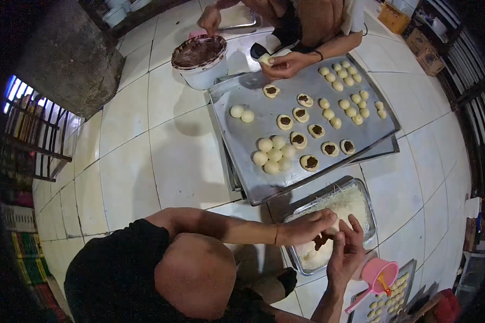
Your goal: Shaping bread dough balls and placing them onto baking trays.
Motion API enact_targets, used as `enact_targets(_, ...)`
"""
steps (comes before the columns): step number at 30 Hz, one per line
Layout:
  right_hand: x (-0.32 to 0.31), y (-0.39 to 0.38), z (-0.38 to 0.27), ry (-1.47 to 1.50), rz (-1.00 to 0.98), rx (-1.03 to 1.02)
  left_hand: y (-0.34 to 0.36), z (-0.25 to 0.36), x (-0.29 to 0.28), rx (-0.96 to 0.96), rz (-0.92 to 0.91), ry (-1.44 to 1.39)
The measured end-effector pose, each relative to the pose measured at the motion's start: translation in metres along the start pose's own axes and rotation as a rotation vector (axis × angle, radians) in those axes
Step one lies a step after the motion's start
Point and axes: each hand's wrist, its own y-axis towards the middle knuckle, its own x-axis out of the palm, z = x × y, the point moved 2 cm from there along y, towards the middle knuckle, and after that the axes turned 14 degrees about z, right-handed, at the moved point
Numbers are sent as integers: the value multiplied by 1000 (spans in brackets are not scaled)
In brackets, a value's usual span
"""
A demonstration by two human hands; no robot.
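Evidently we are working with both hands together above the shallow metal tray (368,200). Our left hand (307,227) has its fingers drawn in, pinching a pale dough piece (334,225) at the tips. Our right hand (347,250) is half curled beside it, thumb and fingers apart around the same piece; we cannot tell how firmly they press. Dark brown filling (320,242) shows just below our fingertips.

To handle this well, we should judge the squeeze gently: draw the dough edge inward little by little, keep brown off the seam so it sticks, and stay over the pale shreds (350,204).

Beyond the tray, our large baking sheet (242,142) carries plain dough balls (274,155) and flattened dough rounds (310,162) with brown centres. Farther out, a co-worker's hand (288,64) holds dough near the white bucket (207,75).
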Motion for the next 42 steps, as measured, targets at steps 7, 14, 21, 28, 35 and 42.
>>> enact_targets(7, 43, -12, 9, -204, -165, -42, -15, 8, -63, -400, -50, -213)
enact_targets(14, 33, -4, 19, -61, -60, -176, 10, 180, -206, 862, 971, 1365)
enact_targets(21, -27, 28, 55, -174, 132, -136, 27, 179, -337, 591, 717, 1911)
enact_targets(28, -59, 34, 138, -410, 387, 17, 74, 217, -335, 455, 977, 1730)
enact_targets(35, -50, 34, 189, -776, 103, 48, 121, 235, -367, 628, 859, 1644)
enact_targets(42, -67, 32, 139, -337, 337, 64, 66, 191, -242, 628, 545, -84)
